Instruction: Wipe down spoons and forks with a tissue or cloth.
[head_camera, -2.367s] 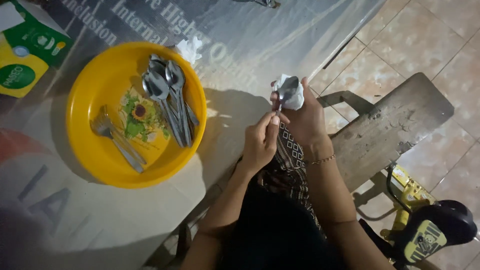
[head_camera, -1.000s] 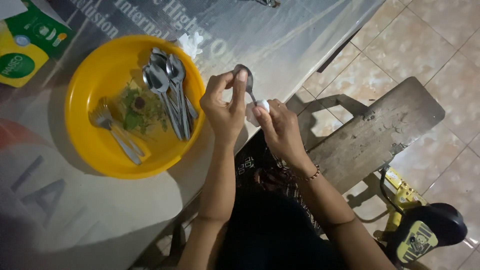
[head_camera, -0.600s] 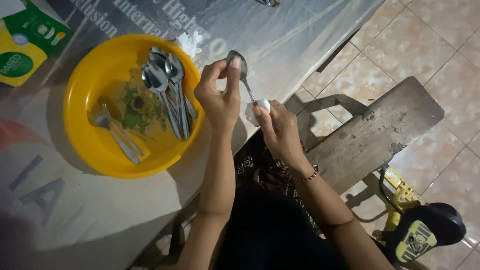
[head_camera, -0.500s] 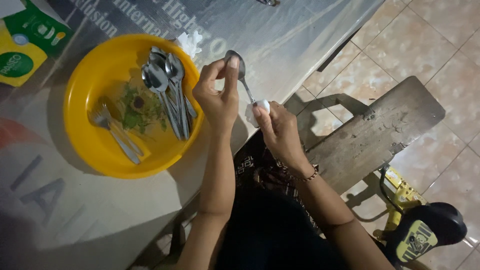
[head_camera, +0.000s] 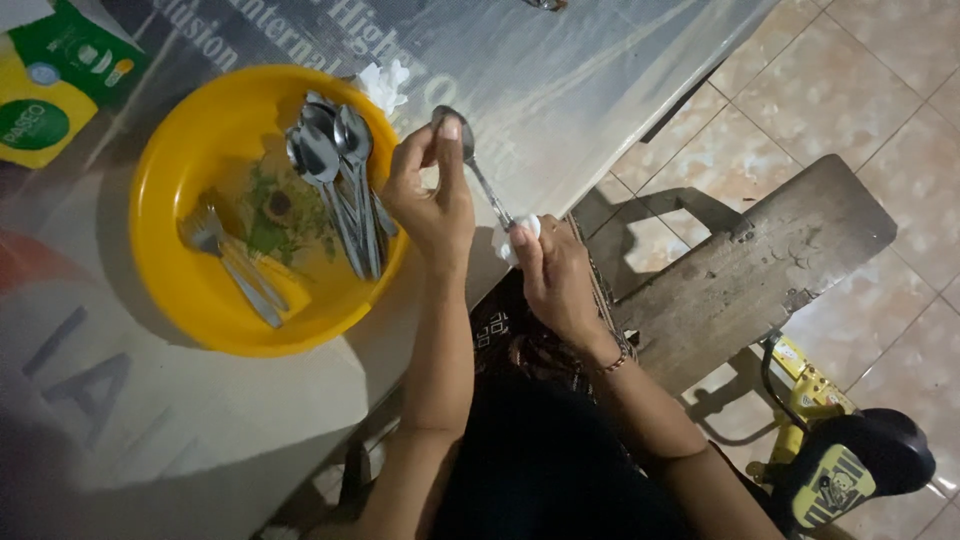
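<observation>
A metal spoon (head_camera: 478, 170) is held between both hands above the table's edge. My left hand (head_camera: 428, 195) pinches its bowl end with thumb and fingers. My right hand (head_camera: 550, 275) grips the handle end through a small wad of white tissue (head_camera: 527, 228). Just left of my left hand sits a yellow bowl (head_camera: 190, 290) with a flower pattern inside. It holds several spoons (head_camera: 340, 180) in a bunch and a fork (head_camera: 235, 265) lying apart.
A crumpled white tissue (head_camera: 385, 85) lies by the bowl's far rim. A green and yellow packet (head_camera: 60, 85) is at the top left. The table wears a printed plastic cover (head_camera: 560, 60). A wooden bench (head_camera: 740, 280) and a yellow-black tool (head_camera: 840, 465) are at right on tiled floor.
The spoon, earlier wrapped in tissue near my lap, has been lifted toward the bowl. My left hand now pinches the bowl end while my right hand with the tissue has slid down to the handle.
</observation>
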